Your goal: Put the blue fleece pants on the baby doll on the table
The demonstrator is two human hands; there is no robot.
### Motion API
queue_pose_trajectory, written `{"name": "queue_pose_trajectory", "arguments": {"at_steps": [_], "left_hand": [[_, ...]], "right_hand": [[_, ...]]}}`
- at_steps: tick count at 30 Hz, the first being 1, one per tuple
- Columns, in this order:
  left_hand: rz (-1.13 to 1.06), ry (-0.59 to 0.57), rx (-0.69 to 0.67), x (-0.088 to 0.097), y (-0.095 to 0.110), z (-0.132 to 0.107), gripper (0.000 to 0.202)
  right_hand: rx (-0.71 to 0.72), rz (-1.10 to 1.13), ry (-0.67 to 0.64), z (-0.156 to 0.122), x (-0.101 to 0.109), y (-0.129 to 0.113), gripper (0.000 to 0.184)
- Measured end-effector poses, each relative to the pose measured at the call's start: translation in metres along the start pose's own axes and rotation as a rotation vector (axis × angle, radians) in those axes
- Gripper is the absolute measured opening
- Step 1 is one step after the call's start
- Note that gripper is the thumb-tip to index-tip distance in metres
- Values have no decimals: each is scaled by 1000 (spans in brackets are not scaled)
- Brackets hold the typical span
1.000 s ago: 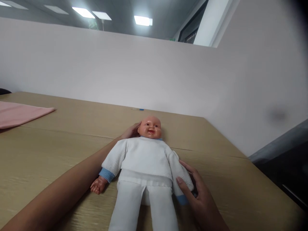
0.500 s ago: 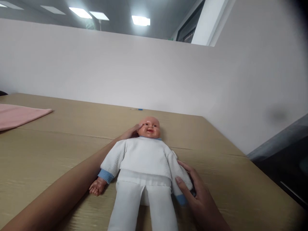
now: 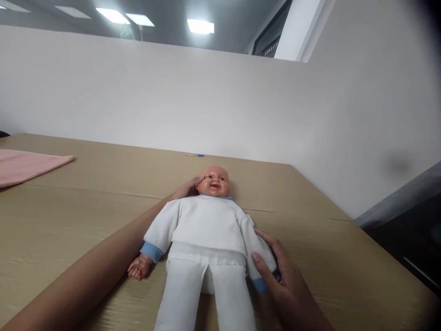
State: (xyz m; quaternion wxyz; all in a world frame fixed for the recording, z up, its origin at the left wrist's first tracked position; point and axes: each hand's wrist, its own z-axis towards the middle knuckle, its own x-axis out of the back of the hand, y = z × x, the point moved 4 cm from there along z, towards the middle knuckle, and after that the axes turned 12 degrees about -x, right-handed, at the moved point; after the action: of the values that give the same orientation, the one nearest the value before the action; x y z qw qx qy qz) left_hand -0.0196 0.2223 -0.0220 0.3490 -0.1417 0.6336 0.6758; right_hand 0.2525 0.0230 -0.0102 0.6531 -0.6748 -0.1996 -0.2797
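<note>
A baby doll in a white fleece top with blue cuffs and white trousers lies face up on the tabletop, its head away from me. My left hand cups the side of its head, the thumb beside the eye; the other fingers are hidden behind the head. Around the doll's sleeved arm on the right, my right hand is closed, thumb on top and fingers along the outer side. The doll's bare hand on the left rests beside my left forearm. Its feet are out of view.
A pink cloth lies flat at the table's far left. Near the back edge is a thin stick-like item with a blue end. A pale wall rises behind the wooden table, and something dark stands past its right edge.
</note>
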Motion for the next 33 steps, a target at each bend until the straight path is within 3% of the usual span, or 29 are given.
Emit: {"name": "queue_pose_trajectory", "arguments": {"at_steps": [9, 33], "left_hand": [[50, -61, 91, 7, -3, 6, 52], [34, -66, 72, 8, -9, 4, 35]], "right_hand": [[14, -15, 10, -1, 0, 0, 56], [22, -29, -4, -1, 1, -1, 55]]}}
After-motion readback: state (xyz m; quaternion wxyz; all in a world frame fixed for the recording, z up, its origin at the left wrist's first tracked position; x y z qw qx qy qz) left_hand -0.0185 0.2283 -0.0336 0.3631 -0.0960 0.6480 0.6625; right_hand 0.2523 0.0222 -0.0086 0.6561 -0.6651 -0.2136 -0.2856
